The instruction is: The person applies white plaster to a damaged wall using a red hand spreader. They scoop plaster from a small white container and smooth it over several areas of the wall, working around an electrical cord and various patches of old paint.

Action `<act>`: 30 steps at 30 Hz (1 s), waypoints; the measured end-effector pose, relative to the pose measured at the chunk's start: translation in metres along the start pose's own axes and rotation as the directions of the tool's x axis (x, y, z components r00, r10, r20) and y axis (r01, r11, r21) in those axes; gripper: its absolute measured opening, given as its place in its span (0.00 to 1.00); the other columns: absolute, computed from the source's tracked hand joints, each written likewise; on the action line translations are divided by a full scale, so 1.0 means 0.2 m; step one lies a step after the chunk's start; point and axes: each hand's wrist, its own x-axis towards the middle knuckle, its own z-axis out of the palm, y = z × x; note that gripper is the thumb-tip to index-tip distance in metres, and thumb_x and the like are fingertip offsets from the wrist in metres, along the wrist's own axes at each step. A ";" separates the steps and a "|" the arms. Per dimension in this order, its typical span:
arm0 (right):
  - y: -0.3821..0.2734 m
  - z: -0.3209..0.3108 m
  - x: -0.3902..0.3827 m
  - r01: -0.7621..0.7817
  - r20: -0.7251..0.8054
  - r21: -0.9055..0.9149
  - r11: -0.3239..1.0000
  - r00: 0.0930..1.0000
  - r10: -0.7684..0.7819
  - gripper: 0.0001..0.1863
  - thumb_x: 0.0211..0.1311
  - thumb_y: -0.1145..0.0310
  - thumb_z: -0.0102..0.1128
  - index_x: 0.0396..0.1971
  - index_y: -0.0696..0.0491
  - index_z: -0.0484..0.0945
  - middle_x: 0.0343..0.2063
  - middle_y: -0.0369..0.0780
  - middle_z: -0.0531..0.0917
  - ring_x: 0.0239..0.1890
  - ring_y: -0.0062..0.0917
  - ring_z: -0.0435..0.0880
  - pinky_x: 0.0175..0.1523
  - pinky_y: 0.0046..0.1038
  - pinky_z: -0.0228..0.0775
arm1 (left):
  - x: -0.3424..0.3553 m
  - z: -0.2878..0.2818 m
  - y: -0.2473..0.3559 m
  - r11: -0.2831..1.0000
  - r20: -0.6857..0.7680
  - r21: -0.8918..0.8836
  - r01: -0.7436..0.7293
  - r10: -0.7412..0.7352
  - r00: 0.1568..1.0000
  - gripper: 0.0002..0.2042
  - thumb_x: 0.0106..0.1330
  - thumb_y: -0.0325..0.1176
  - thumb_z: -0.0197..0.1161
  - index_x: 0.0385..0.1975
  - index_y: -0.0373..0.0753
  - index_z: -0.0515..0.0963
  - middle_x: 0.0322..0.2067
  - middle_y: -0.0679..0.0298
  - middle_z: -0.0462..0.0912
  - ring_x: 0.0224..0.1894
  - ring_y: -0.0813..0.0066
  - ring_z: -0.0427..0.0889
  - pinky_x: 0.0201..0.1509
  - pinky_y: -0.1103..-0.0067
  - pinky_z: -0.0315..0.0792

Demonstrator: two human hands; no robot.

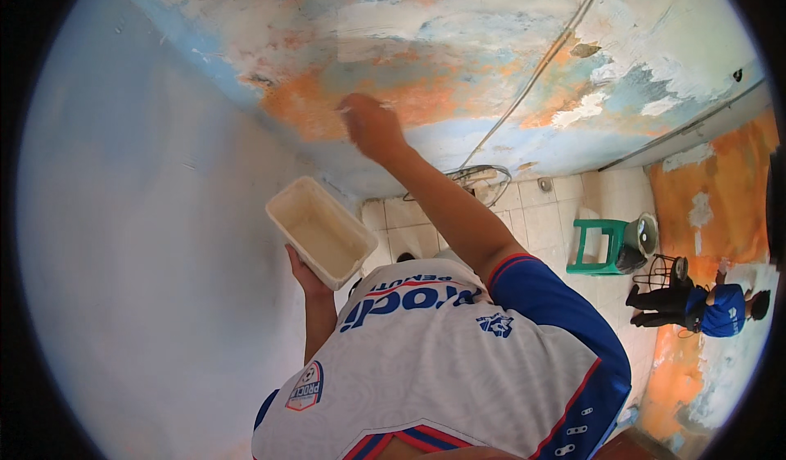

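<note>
My left hand (304, 273) grips a white rectangular plastic tub (288, 208) from beneath and along its side. The tub tilts, its inside showing off-white with smears on the walls. My right arm is stretched out to the wall (458, 26), where patches of orange, pale blue and white meet. Close to an orange patch, my right hand (372, 128) is closed and a little blurred. Something small and pale shows at its fingers, too indistinct to name.
A pale cable (540, 67) runs down the wall to a dark coil of cable (495, 186) by the tiled floor (524, 223). Farther right stand a green plastic stool (580, 247) and a bucket (647, 235). A person in a blue shirt (723, 311) works at another orange wall.
</note>
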 end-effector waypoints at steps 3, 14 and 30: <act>0.06 -0.07 0.03 -0.038 0.067 0.043 0.998 0.997 0.035 0.04 0.62 0.69 0.61 0.34 0.53 0.78 0.31 0.42 0.83 0.34 0.38 0.82 0.37 0.38 0.73 | 0.03 -0.05 -0.01 0.999 0.123 -0.034 0.025 -0.020 0.992 0.31 0.79 0.58 0.38 0.70 0.42 0.63 0.66 0.60 0.70 0.66 0.59 0.72 0.69 0.64 0.68; 0.81 -0.89 0.09 -0.477 -0.452 -0.303 0.825 0.834 0.316 0.08 0.60 0.72 0.57 0.38 0.57 0.78 0.32 0.47 0.82 0.37 0.42 0.82 0.44 0.42 0.73 | 0.06 0.02 -0.07 0.998 -0.024 0.010 0.063 -0.063 0.998 0.31 0.78 0.58 0.38 0.70 0.42 0.62 0.66 0.59 0.71 0.65 0.59 0.72 0.68 0.63 0.69; 0.71 -1.22 0.21 -0.573 -0.387 -0.001 0.820 0.756 0.528 0.09 0.69 0.70 0.57 0.29 0.57 0.74 0.27 0.46 0.84 0.25 0.36 0.83 0.33 0.35 0.74 | 0.02 0.04 -0.15 1.000 0.027 -0.022 0.016 -0.015 1.000 0.32 0.78 0.59 0.39 0.70 0.42 0.63 0.67 0.59 0.70 0.66 0.59 0.71 0.68 0.64 0.68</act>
